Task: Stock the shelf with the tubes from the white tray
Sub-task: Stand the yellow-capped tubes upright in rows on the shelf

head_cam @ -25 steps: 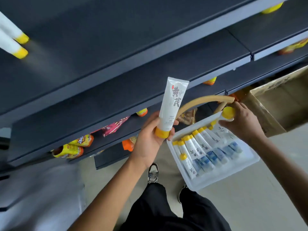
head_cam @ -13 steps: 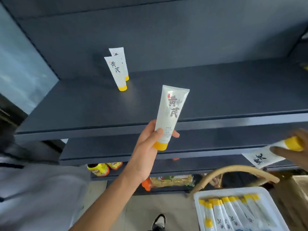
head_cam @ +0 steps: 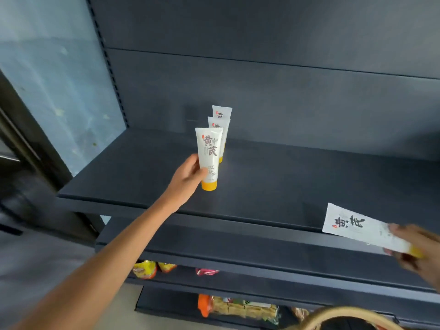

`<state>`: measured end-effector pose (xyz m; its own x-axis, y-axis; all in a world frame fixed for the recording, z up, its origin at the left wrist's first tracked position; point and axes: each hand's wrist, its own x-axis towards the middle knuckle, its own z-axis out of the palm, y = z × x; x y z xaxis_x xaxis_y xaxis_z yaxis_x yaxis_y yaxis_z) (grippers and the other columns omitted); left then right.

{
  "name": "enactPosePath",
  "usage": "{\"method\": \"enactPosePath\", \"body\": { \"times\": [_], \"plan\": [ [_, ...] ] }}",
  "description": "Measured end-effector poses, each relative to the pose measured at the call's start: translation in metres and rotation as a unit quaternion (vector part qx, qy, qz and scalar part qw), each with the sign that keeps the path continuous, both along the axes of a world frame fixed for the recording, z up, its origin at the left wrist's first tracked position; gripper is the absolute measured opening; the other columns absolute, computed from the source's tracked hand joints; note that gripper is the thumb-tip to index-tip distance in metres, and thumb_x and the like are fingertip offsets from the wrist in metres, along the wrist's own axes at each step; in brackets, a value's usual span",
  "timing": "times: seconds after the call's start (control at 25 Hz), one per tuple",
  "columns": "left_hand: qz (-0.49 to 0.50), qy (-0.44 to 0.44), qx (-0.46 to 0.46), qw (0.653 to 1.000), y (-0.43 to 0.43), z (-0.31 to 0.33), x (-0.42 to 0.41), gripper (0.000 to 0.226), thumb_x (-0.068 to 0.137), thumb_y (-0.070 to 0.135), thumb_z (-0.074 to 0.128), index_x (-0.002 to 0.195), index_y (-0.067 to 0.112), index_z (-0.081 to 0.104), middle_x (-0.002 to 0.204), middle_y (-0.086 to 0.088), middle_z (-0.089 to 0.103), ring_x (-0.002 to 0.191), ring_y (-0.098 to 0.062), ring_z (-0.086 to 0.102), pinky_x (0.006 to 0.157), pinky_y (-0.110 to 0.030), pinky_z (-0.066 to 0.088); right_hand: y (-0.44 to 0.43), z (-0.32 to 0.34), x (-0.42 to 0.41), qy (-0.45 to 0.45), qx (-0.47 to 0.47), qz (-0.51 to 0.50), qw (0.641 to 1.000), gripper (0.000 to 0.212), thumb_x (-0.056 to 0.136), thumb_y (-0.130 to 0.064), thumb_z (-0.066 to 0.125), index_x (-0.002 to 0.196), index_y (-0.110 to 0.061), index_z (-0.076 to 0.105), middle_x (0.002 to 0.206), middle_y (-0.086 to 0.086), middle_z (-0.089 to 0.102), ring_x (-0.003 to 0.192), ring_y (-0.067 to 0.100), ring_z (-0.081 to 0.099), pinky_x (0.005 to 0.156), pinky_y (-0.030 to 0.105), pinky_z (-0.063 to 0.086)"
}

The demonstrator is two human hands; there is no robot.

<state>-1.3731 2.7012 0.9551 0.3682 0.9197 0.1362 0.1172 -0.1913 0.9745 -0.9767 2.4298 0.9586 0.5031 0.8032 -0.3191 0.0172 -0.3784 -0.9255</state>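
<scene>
Left hand (head_cam: 188,177) curls round front tube (head_cam: 209,153), cap-down on shelf (head_cam: 309,182) before two rear tubes (head_cam: 222,113); right hand (head_cam: 419,251) pinches second tube (head_cam: 357,227), tilted.

A dark grey metal shelving unit (head_cam: 309,177) fills the view; its matt back panel (head_cam: 262,91) shows a horizontal seam. A slotted upright (head_cam: 112,67) bounds it on the left. Beyond stand a pale blue mottled wall (head_cam: 47,79) and a black frame (head_cam: 28,144). Lower shelves (head_cam: 238,248) carry snack packets (head_cam: 145,270). The floor (head_cam: 119,313) is pale grey. Lighting is even, diffuse.

Tube (head_cam: 210,153) upright, perhaps on shelf (head_cam: 297,184)
</scene>
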Motion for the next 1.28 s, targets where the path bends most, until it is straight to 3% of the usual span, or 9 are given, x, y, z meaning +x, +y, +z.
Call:
{"method": "enactPosePath", "body": {
  "times": [0.08, 0.12, 0.24, 0.36, 0.52, 0.76, 1.0, 1.2, 1.28],
  "plan": [
    [-0.013, 0.034, 0.017, 0.999, 0.021, -0.012, 0.000, 0.034, 0.092, 0.021, 0.055, 0.121, 0.035, 0.062, 0.120, 0.008, 0.072, 0.113, -0.018, 0.067, 0.100, -0.044, 0.055, 0.013, 0.015, -0.018, 0.028, -0.035, 0.016, 0.999, 0.088, 0.043, -0.061, 0.091, 0.096, 0.004, 0.061, 0.072, 0.017, 0.068, 0.060, 0.019, 0.060, 0.044, 0.024, 0.046],
    [-0.014, 0.057, 0.025, 0.998, 0.031, -0.017, 0.000, 0.034, 0.092, 0.019, 0.054, 0.123, 0.032, 0.063, 0.120, 0.008, 0.072, 0.113, -0.018, 0.067, 0.102, -0.048, 0.053, 0.019, 0.018, -0.032, 0.032, -0.020, 0.008, 0.999, 0.087, 0.041, -0.058, 0.092, 0.099, 0.002, 0.063, 0.084, 0.019, 0.073, 0.068, 0.023, 0.061, 0.050, 0.029, 0.050],
    [-0.021, 0.088, 0.035, 0.995, 0.053, -0.023, 0.001, 0.037, 0.095, 0.017, 0.051, 0.129, 0.028, 0.060, 0.119, 0.010, 0.072, 0.110, -0.012, 0.069, 0.100, -0.052, 0.053, 0.037, 0.019, -0.054, 0.101, 0.046, 0.028, 0.993, 0.051, 0.077, -0.029, 0.070, 0.114, 0.005, 0.063, 0.109, 0.027, 0.073, 0.080, 0.032, 0.069, 0.064, 0.035, 0.063],
    [-0.044, 0.095, 0.038, 0.994, 0.063, -0.030, 0.001, 0.041, 0.096, 0.015, 0.050, 0.134, 0.029, 0.058, 0.122, 0.010, 0.071, 0.114, -0.011, 0.068, 0.102, -0.050, 0.053, 0.054, 0.019, -0.076, 0.088, 0.063, 0.033, 0.994, 0.033, 0.089, -0.007, 0.055, 0.120, -0.001, 0.065, 0.110, 0.025, 0.073, 0.091, 0.039, 0.075, 0.078, 0.037, 0.063],
    [-0.077, 0.091, 0.035, 0.992, 0.069, -0.034, -0.001, 0.044, 0.098, 0.016, 0.050, 0.139, 0.030, 0.055, 0.128, 0.012, 0.070, 0.119, -0.009, 0.066, 0.106, -0.048, 0.051, 0.073, 0.018, -0.097, 0.069, 0.099, 0.030, 0.992, 0.034, 0.094, 0.007, 0.050, 0.123, -0.005, 0.062, 0.112, 0.023, 0.073, 0.100, 0.043, 0.073, 0.079, 0.040, 0.063],
    [-0.105, 0.082, 0.024, 0.991, 0.070, -0.032, -0.004, 0.041, 0.102, 0.012, 0.052, 0.141, 0.024, 0.054, 0.130, 0.011, 0.068, 0.119, -0.004, 0.065, 0.108, -0.041, 0.051, 0.099, 0.011, -0.117, -0.006, 0.139, 0.041, 0.989, 0.036, 0.093, -0.003, 0.059, 0.127, -0.012, 0.061, 0.117, 0.008, 0.075, 0.111, 0.028, 0.070, 0.090, 0.033, 0.058],
    [-0.128, 0.075, -0.001, 0.989, 0.072, -0.032, -0.005, 0.041, 0.100, 0.014, 0.055, 0.140, 0.024, 0.054, 0.132, 0.010, 0.068, 0.121, -0.004, 0.064, 0.109, -0.040, 0.050, 0.117, 0.010, -0.143, -0.030, 0.161, 0.065, 0.984, 0.035, 0.088, -0.002, 0.067, 0.120, -0.017, 0.067, 0.116, 0.003, 0.075, 0.111, 0.021, 0.069, 0.099, 0.043, 0.052],
    [-0.137, 0.066, -0.009, 0.988, 0.069, -0.027, -0.015, 0.043, 0.098, 0.020, 0.063, 0.139, 0.027, 0.055, 0.130, 0.010, 0.068, 0.121, -0.005, 0.063, 0.106, -0.031, 0.050, 0.134, 0.014, -0.167, -0.054, 0.164, 0.082, 0.982, 0.032, 0.086, 0.001, 0.072, 0.113, -0.015, 0.068, 0.108, 0.000, 0.077, 0.101, 0.014, 0.072, 0.089, 0.031, 0.052],
    [-0.059, 0.059, 0.018, 0.996, 0.062, -0.025, -0.024, 0.039, 0.093, 0.021, 0.069, 0.131, 0.026, 0.059, 0.124, 0.008, 0.066, 0.117, -0.010, 0.063, 0.096, -0.025, 0.051, 0.143, 0.013, -0.178, -0.061, 0.167, 0.099, 0.979, 0.032, 0.085, 0.003, 0.073, 0.112, -0.014, 0.068, 0.106, -0.001, 0.077, 0.099, 0.013, 0.072, 0.084, 0.029, 0.056]
  ]
}}
